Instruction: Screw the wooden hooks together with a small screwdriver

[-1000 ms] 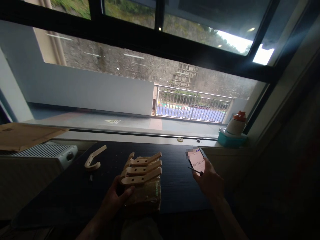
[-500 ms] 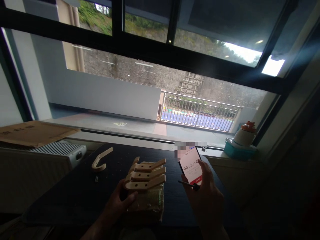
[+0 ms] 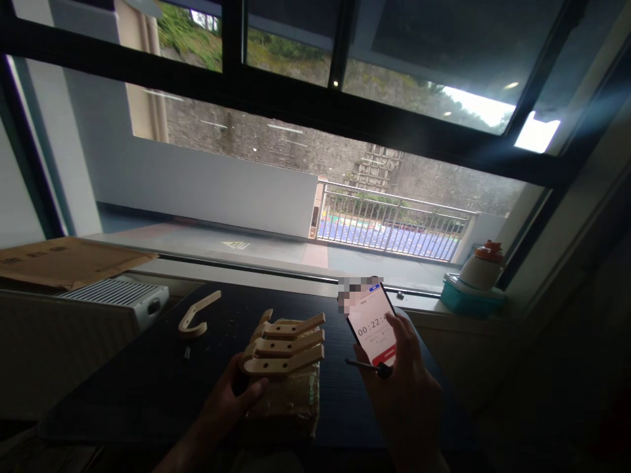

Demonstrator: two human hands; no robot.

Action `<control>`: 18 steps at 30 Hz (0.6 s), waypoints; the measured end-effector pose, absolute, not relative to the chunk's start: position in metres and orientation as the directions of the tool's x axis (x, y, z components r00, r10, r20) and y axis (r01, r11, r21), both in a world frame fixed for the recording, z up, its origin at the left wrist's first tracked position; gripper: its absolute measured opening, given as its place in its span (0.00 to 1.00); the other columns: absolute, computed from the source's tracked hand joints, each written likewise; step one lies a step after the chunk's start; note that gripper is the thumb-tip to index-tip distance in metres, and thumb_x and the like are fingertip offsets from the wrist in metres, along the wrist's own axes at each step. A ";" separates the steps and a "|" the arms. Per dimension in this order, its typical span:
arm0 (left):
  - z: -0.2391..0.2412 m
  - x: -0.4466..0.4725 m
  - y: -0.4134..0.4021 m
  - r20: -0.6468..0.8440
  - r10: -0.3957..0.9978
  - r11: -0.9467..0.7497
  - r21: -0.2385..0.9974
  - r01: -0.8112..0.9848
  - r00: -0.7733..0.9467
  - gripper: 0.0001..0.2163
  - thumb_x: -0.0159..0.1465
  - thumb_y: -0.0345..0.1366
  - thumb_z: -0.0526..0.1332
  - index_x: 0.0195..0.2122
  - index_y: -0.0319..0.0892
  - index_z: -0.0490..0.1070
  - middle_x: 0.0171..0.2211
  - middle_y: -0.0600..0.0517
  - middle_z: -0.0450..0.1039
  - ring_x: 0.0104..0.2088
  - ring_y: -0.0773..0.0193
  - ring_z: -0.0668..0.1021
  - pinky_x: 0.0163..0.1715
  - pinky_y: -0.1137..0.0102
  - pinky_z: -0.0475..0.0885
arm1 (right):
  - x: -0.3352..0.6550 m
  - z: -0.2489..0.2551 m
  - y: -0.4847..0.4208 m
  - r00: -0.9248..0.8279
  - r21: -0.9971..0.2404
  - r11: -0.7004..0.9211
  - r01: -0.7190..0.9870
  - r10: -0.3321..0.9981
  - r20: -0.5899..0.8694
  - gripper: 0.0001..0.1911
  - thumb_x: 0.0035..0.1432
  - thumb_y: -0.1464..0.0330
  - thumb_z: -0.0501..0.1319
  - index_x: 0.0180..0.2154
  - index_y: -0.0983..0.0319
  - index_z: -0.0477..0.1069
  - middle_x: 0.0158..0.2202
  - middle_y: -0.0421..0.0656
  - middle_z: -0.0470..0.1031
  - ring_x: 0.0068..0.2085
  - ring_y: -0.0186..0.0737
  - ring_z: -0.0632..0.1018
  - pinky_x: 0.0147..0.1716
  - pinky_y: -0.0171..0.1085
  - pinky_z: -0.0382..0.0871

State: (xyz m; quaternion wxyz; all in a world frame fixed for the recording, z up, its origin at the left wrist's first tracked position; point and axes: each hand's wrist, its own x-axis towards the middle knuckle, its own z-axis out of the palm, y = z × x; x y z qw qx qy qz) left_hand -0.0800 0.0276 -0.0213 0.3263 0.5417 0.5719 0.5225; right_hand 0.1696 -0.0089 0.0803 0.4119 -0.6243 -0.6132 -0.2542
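My left hand [image 3: 227, 396] is closed on the left side of a block wrapped in shiny tape [image 3: 293, 397], its thumb lying on top. Several pale wooden hooks [image 3: 286, 364] with dark holes lie side by side across that block. In my right hand [image 3: 407, 387] is a lit smartphone [image 3: 375, 328] with a timer reading and a red button. The same hand also grips a screwdriver [image 3: 361, 364], its shaft pointing left across the phone's lower end. One loose wooden hook [image 3: 198, 315] lies at the table's left, with small metal screws [image 3: 186, 353] near it.
The dark table [image 3: 148, 374] stands against a window sill [image 3: 290, 281]. A white radiator [image 3: 118, 302] with a brown paper envelope [image 3: 73, 261] on top is at left. On the sill at right, a white bottle with an orange lid [image 3: 480, 268] sits on a teal box [image 3: 462, 295].
The phone and my right hand have shifted slightly left, and the timer appears to have advanced. My left hand keeps its hold on the block.
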 end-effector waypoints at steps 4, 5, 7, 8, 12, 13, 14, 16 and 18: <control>-0.023 -0.081 0.028 0.196 0.960 -0.139 0.953 0.270 -0.200 0.22 0.47 0.48 0.62 0.41 0.43 0.65 0.39 0.49 0.75 0.44 0.52 0.75 0.42 0.65 0.71 | 0.168 0.083 -0.012 0.089 -0.167 0.113 0.979 0.500 0.862 0.27 0.55 0.60 0.56 0.55 0.59 0.56 0.55 0.50 0.65 0.41 0.47 0.76 0.24 0.35 0.70; -0.023 -0.080 0.028 0.199 0.960 -0.143 0.954 0.265 -0.199 0.22 0.47 0.48 0.61 0.41 0.43 0.65 0.39 0.49 0.75 0.44 0.52 0.75 0.42 0.65 0.71 | 0.168 0.084 -0.012 0.088 -0.166 0.115 0.979 0.498 0.863 0.27 0.55 0.60 0.56 0.55 0.59 0.56 0.55 0.50 0.65 0.41 0.47 0.76 0.25 0.35 0.70; -0.023 -0.080 0.028 0.204 0.959 -0.150 0.953 0.262 -0.195 0.22 0.47 0.48 0.61 0.41 0.43 0.65 0.39 0.49 0.75 0.44 0.52 0.75 0.42 0.65 0.71 | 0.167 0.086 -0.014 0.089 -0.169 0.119 0.978 0.496 0.864 0.27 0.55 0.60 0.56 0.55 0.59 0.56 0.55 0.50 0.65 0.42 0.47 0.76 0.25 0.35 0.70; -0.023 -0.080 0.028 0.206 0.960 -0.153 0.954 0.259 -0.192 0.21 0.48 0.48 0.61 0.41 0.43 0.65 0.39 0.49 0.75 0.44 0.52 0.75 0.41 0.65 0.72 | 0.166 0.087 -0.015 0.089 -0.170 0.121 0.978 0.496 0.863 0.27 0.55 0.60 0.56 0.55 0.59 0.56 0.55 0.50 0.65 0.42 0.48 0.76 0.24 0.34 0.70; -0.022 -0.079 0.028 0.202 0.960 -0.146 0.952 0.268 -0.196 0.21 0.48 0.47 0.61 0.41 0.43 0.65 0.40 0.49 0.75 0.45 0.52 0.75 0.42 0.65 0.71 | 0.165 0.089 -0.017 0.080 -0.164 0.131 0.978 0.493 0.867 0.27 0.55 0.59 0.56 0.55 0.60 0.55 0.55 0.50 0.65 0.43 0.48 0.76 0.24 0.34 0.70; -0.022 -0.079 0.027 0.202 0.959 -0.145 0.952 0.271 -0.198 0.21 0.48 0.46 0.61 0.41 0.43 0.65 0.40 0.49 0.75 0.46 0.52 0.75 0.42 0.65 0.72 | 0.165 0.089 -0.018 0.077 -0.162 0.133 0.978 0.491 0.868 0.27 0.55 0.59 0.56 0.55 0.60 0.55 0.55 0.50 0.65 0.43 0.48 0.76 0.24 0.34 0.70; -0.021 -0.079 0.027 0.199 0.959 -0.141 0.951 0.274 -0.201 0.21 0.48 0.47 0.61 0.41 0.43 0.65 0.40 0.49 0.75 0.45 0.52 0.75 0.42 0.65 0.72 | 0.165 0.089 -0.018 0.075 -0.160 0.133 0.978 0.492 0.867 0.27 0.55 0.59 0.56 0.55 0.60 0.55 0.55 0.50 0.65 0.44 0.49 0.76 0.24 0.34 0.70; -0.020 -0.079 0.027 0.192 0.959 -0.131 0.952 0.275 -0.207 0.21 0.48 0.47 0.61 0.41 0.43 0.66 0.39 0.49 0.75 0.45 0.51 0.75 0.41 0.65 0.72 | 0.166 0.089 -0.018 0.073 -0.158 0.132 0.979 0.499 0.864 0.27 0.55 0.60 0.56 0.55 0.60 0.55 0.55 0.50 0.65 0.44 0.49 0.75 0.25 0.35 0.70; -0.019 -0.079 0.026 0.185 0.960 -0.122 0.953 0.278 -0.211 0.22 0.47 0.48 0.61 0.41 0.43 0.66 0.40 0.49 0.75 0.44 0.52 0.76 0.41 0.65 0.72 | 0.167 0.089 -0.018 0.070 -0.159 0.133 0.978 0.508 0.859 0.27 0.56 0.60 0.56 0.55 0.60 0.55 0.56 0.50 0.64 0.45 0.49 0.75 0.25 0.35 0.70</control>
